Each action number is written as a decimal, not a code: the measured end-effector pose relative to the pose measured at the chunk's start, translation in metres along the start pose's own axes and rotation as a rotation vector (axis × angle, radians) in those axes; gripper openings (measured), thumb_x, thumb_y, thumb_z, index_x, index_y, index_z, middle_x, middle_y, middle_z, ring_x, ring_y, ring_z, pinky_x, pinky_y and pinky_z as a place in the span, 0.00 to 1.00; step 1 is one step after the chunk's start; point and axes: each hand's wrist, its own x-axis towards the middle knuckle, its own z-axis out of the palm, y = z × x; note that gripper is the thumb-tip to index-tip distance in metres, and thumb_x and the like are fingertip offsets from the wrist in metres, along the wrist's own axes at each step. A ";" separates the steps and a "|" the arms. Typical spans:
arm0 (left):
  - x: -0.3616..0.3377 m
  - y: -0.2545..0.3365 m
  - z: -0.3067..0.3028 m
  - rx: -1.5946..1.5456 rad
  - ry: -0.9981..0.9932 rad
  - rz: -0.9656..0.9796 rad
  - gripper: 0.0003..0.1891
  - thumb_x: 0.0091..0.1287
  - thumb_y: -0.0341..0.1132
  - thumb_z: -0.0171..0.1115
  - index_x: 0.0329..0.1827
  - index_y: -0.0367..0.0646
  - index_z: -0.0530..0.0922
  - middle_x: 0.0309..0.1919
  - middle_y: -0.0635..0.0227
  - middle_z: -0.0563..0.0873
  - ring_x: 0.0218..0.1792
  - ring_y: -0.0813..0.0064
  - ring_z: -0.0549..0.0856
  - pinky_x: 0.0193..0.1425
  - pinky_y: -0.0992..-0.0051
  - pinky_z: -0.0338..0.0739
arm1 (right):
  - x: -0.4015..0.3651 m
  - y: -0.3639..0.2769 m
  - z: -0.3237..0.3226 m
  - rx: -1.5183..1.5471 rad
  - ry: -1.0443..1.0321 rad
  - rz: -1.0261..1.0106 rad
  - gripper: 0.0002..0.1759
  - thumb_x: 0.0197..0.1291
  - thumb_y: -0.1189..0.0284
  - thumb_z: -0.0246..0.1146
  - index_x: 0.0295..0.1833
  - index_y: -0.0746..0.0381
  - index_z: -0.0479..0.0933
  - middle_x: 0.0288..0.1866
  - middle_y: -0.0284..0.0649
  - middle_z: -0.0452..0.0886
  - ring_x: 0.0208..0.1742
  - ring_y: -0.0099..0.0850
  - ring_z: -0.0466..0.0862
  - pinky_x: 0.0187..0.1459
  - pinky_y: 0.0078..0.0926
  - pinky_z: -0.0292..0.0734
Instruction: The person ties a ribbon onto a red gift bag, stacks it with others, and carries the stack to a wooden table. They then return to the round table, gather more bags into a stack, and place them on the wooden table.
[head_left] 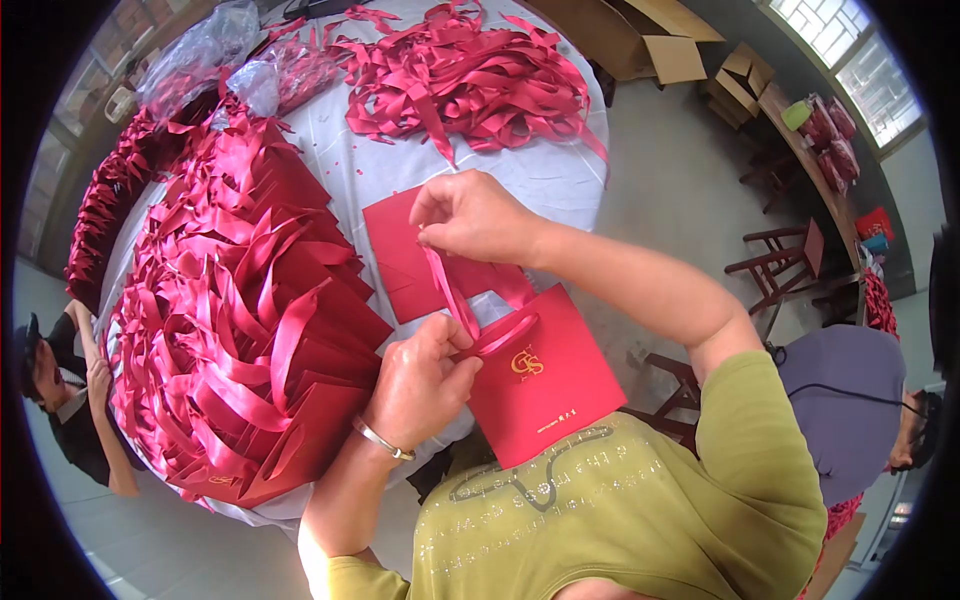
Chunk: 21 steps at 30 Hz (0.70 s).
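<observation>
A red paper bag (pixel 560 385) with gold lettering hangs close to the person's chest, with a pink ribbon (pixel 450 290) at its top edge. My left hand (pixel 425 375), with a bracelet at the wrist, is closed on the ribbon beside the bag's upper left corner. Higher up, my right hand (pixel 470 215) pinches the ribbon's upper end. Under and behind the right hand, another flat red bag (pixel 395 255) lies on the white-covered table (pixel 330 150). To the left stand many red bags with ribbons (pixel 250 330), packed in rows.
Loose pink ribbons (pixel 470 80) are heaped at the table's back, near clear plastic bags (pixel 200 60). One person (pixel 75 400) is at the far left, another (pixel 850 400) at the right. Cardboard boxes (pixel 675 60) and a wooden stool (pixel 785 260) stand beyond the table.
</observation>
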 end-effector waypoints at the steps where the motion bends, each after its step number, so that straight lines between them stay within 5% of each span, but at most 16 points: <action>1: 0.001 -0.003 0.001 0.005 0.013 0.004 0.11 0.57 0.24 0.67 0.38 0.36 0.73 0.25 0.57 0.83 0.26 0.65 0.87 0.31 0.70 0.79 | -0.002 -0.002 0.000 0.000 -0.006 -0.012 0.09 0.55 0.76 0.68 0.40 0.68 0.82 0.34 0.39 0.85 0.37 0.24 0.85 0.41 0.24 0.80; 3: 0.001 -0.004 0.003 -0.071 0.064 -0.021 0.11 0.56 0.24 0.68 0.38 0.36 0.74 0.27 0.55 0.84 0.28 0.60 0.87 0.33 0.68 0.79 | -0.011 -0.004 -0.006 -0.029 0.174 -0.095 0.09 0.56 0.74 0.68 0.40 0.68 0.82 0.36 0.39 0.85 0.35 0.23 0.84 0.39 0.23 0.79; 5: 0.001 -0.004 0.001 0.197 0.142 0.140 0.12 0.55 0.24 0.69 0.40 0.36 0.76 0.30 0.53 0.84 0.32 0.54 0.86 0.37 0.64 0.80 | -0.024 -0.010 -0.023 -0.126 0.254 -0.120 0.10 0.58 0.72 0.68 0.40 0.68 0.81 0.36 0.38 0.84 0.32 0.21 0.81 0.36 0.21 0.77; 6: 0.003 -0.009 0.004 0.232 0.209 0.247 0.11 0.54 0.23 0.71 0.37 0.35 0.77 0.27 0.59 0.81 0.18 0.76 0.82 0.23 0.75 0.74 | -0.032 -0.010 -0.029 -0.079 0.266 -0.060 0.09 0.60 0.72 0.68 0.39 0.68 0.81 0.33 0.34 0.83 0.30 0.17 0.78 0.33 0.19 0.74; 10: 0.002 -0.008 0.005 0.284 0.240 0.257 0.12 0.54 0.23 0.71 0.38 0.35 0.77 0.29 0.59 0.81 0.20 0.74 0.83 0.25 0.74 0.75 | -0.074 0.002 -0.042 -0.030 0.227 0.196 0.10 0.61 0.71 0.67 0.37 0.68 0.82 0.25 0.34 0.81 0.28 0.16 0.77 0.31 0.20 0.74; 18: 0.002 -0.015 0.012 0.100 0.240 0.096 0.14 0.60 0.22 0.66 0.47 0.33 0.73 0.29 0.59 0.83 0.21 0.74 0.83 0.27 0.74 0.76 | -0.093 0.000 -0.039 0.030 0.159 0.165 0.10 0.61 0.71 0.66 0.38 0.69 0.82 0.29 0.37 0.83 0.29 0.20 0.79 0.32 0.22 0.75; 19: 0.002 -0.014 0.012 0.098 0.235 0.095 0.14 0.60 0.22 0.66 0.47 0.33 0.73 0.29 0.59 0.83 0.21 0.74 0.83 0.27 0.74 0.76 | -0.093 -0.004 -0.042 -0.020 0.123 0.202 0.08 0.63 0.71 0.66 0.40 0.66 0.82 0.29 0.29 0.81 0.32 0.15 0.76 0.34 0.18 0.73; 21: 0.003 -0.011 0.011 0.312 0.354 0.229 0.13 0.61 0.23 0.66 0.46 0.34 0.73 0.30 0.55 0.83 0.26 0.66 0.86 0.30 0.69 0.79 | -0.097 -0.010 -0.044 -0.057 0.109 0.261 0.10 0.61 0.69 0.67 0.39 0.67 0.82 0.29 0.34 0.82 0.31 0.18 0.78 0.34 0.21 0.74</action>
